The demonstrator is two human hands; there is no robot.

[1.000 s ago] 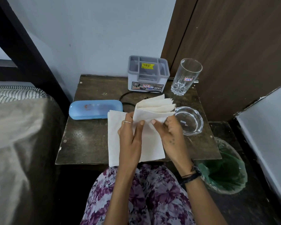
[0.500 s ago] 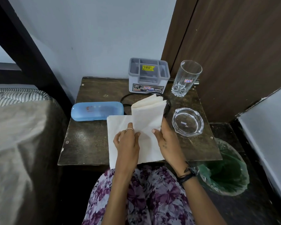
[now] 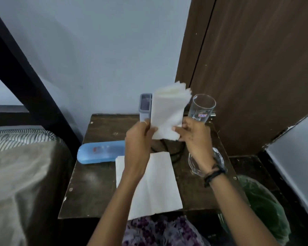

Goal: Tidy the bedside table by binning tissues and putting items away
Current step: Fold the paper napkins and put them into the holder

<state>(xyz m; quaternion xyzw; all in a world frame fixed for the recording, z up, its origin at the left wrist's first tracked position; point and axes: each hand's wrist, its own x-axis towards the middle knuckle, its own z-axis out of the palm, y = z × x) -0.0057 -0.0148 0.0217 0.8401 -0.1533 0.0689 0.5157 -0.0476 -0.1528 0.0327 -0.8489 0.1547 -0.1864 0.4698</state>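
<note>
Change since earlier: both hands are now lifting the folded stack of tissues (image 3: 167, 112) up off the table, where before they were pressing it down near the flat sheet; the camera is also tilting up, so more wall is showing.
Bed (image 3: 16, 174): it is lying at the left, with a brown cover and a striped pillow edge, beside a black slanted frame.
Bedside table (image 3: 96, 183): the dark, worn wooden top is standing between the bed and the wooden door.
Bin (image 3: 263, 206): it is sitting on the floor just beside the right edge of the table, lined with a green bag.
Flat tissue sheet (image 3: 158, 189): it is lying open on the near part of the table, its near edge hanging slightly over the front.
Folded stack of tissues: it is being held in the air above the table, upright, its loose edges fanning at the top, in front of the grey organiser.
Blue case (image 3: 100, 154): it is lying closed on the left part of the table, just beside the flat sheet.
Left hand (image 3: 139, 144): it is pinching the left edge of the stack between thumb and fingers; a ring is showing.
Right hand (image 3: 196, 137): it is gripping the lower right edge of the stack with fingers curled; dark bands are circling the wrist.
Glass tumbler (image 3: 201, 108): it is standing upright at the back right.
Glass ashtray (image 3: 219, 157): it is sitting mostly hidden under the right wrist.
Grey organiser (image 3: 144, 107): only its left part is showing behind the stack.
Black cable (image 3: 174, 151): it is curling on the table under the hands.
</note>
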